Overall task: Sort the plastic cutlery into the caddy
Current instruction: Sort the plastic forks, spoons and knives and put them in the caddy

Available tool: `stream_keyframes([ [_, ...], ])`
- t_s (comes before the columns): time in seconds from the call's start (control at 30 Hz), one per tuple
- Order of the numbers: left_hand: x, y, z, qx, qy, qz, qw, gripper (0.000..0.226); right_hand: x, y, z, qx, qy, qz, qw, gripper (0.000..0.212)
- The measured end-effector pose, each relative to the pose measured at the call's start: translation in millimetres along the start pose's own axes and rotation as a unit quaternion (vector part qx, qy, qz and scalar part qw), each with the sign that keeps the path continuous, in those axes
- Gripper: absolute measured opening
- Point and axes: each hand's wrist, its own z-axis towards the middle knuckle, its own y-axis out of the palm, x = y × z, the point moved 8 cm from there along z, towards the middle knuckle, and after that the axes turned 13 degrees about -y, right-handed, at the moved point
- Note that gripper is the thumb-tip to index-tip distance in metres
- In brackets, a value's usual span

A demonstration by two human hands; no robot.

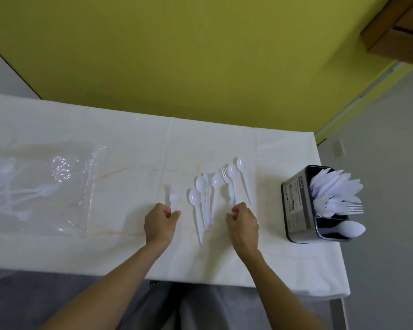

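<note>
Picking from the loose spread: my left hand (161, 219) pinches the handle end of a lone fork (173, 200), fingers curled shut on it. My right hand (242, 221) closes on handles at the right of the spoon cluster (206, 198); which piece it has, I cannot tell. Caddy (298, 208) stands well right on the worktop (129, 144), at its edge: napkins rear, forks middle, spoons front. Next, as I judge it: lift, carry right, drop the fork among forks. Clear bag (45, 186) with more cutlery lies far left.

White cutlery (202, 184), veined white table (129, 163), dark caddy (296, 210), yellow-green wall (177, 55).
</note>
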Motion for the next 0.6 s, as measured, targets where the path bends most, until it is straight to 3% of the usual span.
stream_keyframes([
  [0.1, 5.3, 0.7, 0.5, -0.012, -0.027, -0.054, 0.998, 0.023, 5.3, -7.1, 7.7, 0.019, 0.0, 0.023, 1.0, 0.016],
  [0.27, 13.3, 10.2, -6.5, -0.033, -0.02, -0.092, 0.995, 0.025, -18.9, 11.4, 13.8, -0.05, -0.094, 0.012, 0.994, 0.02],
  [0.4, 11.7, 10.7, -6.9, -0.033, -0.021, -0.093, 0.995, 0.025, -19.8, -2.8, 30.0, 0.023, -0.067, -0.028, 0.997, 0.032],
  [0.6, 5.8, 4.3, -5.5, -0.027, -0.015, -0.091, 0.995, 0.024, -12.9, -14.7, 57.4, -0.001, -0.05, -0.127, 0.991, 0.027],
])
